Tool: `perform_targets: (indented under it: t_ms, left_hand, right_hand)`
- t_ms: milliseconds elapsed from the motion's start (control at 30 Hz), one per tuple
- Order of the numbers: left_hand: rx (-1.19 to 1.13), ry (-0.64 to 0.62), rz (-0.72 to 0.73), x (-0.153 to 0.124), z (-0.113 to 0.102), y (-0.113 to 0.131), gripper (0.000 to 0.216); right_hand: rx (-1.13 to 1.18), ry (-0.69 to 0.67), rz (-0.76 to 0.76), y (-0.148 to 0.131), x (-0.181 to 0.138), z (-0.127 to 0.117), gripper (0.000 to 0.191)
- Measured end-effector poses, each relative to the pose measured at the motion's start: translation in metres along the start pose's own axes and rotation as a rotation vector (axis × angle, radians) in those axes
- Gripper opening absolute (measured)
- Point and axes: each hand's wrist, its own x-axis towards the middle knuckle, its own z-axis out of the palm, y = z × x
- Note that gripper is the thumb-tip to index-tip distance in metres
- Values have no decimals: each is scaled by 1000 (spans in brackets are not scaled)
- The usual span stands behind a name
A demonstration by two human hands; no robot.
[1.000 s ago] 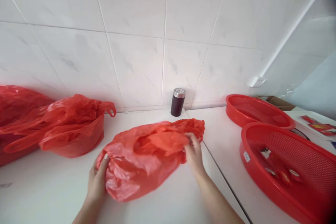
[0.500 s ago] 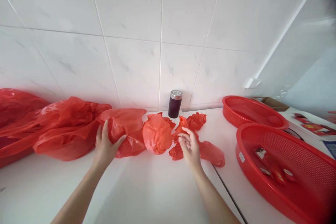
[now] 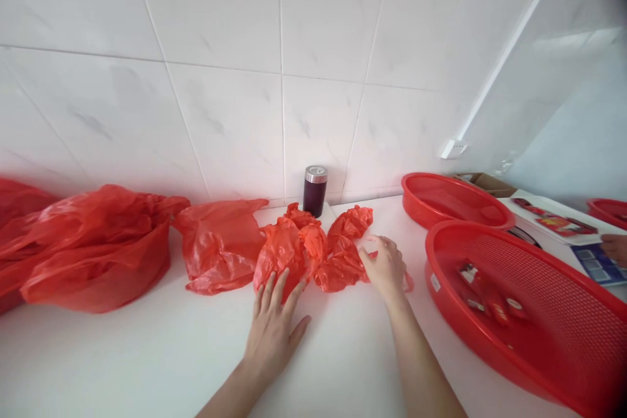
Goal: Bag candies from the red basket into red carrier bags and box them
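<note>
My left hand [image 3: 275, 333] lies with fingers spread, its fingertips touching the front of a crumpled red plastic bag [image 3: 280, 251]. Beside the pile's right end is my right hand [image 3: 386, 268], thumb apart and fingers loosely bent, with nothing visible in it. A scrunched red plastic bag [image 3: 337, 264] rests just left of that hand, and part of another piece of red plastic is hidden behind it. A flatter red plastic bag [image 3: 223, 245] sits to the left of my left hand.
Larger red bags [image 3: 98, 248] bulge at the far left. A dark tumbler [image 3: 315, 192] stands against the tiled wall. On the right are a red mesh basket [image 3: 435, 261] with small red packets and a red basin [image 3: 414, 209]. Another person's hand [image 3: 614, 249] shows at the right edge.
My left hand has moved right, off the flatter bag and onto the crumpled one. That rounded bag now looks flattened. My right hand has shifted right along the pile.
</note>
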Motion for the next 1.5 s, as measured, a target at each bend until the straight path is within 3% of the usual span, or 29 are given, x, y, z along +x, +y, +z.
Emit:
perform_targets:
  t_ms: [100, 200, 333, 400, 533, 633, 733, 800, 900, 967, 1067, 1133, 1300, 1400, 1500]
  left_hand:
    - [30, 5, -127, 39, 11, -17, 51]
    - [46, 127, -293, 68, 7, -27, 47]
    - [-95, 262, -144, 56, -8, -7, 57]
    - [-137, 224, -19, 40, -12, 12, 62]
    - [-102, -8, 219, 26, -4, 35, 54]
    - [-71, -133, 179, 29, 11, 32, 47]
    - [-50, -130, 80, 32, 20, 20, 39]
    - [-53, -94, 25, 34, 20, 11, 34]
    - [-161, -46, -113, 47, 10, -1, 29]
    - [-247, -8, -200, 63, 2, -10, 23]
    - [-325, 91, -280, 95, -11, -28, 19]
    - [-372, 215, -364, 115, -22, -44, 20]
    - [-381, 615, -625, 147, -49, -80, 38]
    - [-256, 692, -500, 147, -47, -73, 34]
    - [-33, 514, -203, 134, -29, -43, 29]
  right_hand:
    - [5, -234, -56, 17, -4, 15, 30]
    - [91, -270, -162, 20, -11, 33, 27]
    - [152, -202, -219, 12, -13, 48, 27]
    - [179, -172, -223, 7, -13, 50, 27]
    - [269, -207, -292, -4, -17, 48, 20]
    - [322, -142, -311, -10, -16, 39, 20]
    - [296, 31, -253, -8, -3, 31, 24]
    - [207, 57, -242, -3, 11, 35, 34]
    - [119, -50, -235, 3, 31, 53, 50]
    - [147, -147, -186, 7, 38, 66, 46]
    - [220, -219, -110, 17, 37, 76, 26]
    - [261, -213, -52, 26, 33, 75, 21]
    - [405, -129, 173, 38, 30, 63, 37]
    - [488, -79, 247, 34, 31, 62, 41]
    - [552, -72, 259, 28, 32, 63, 43]
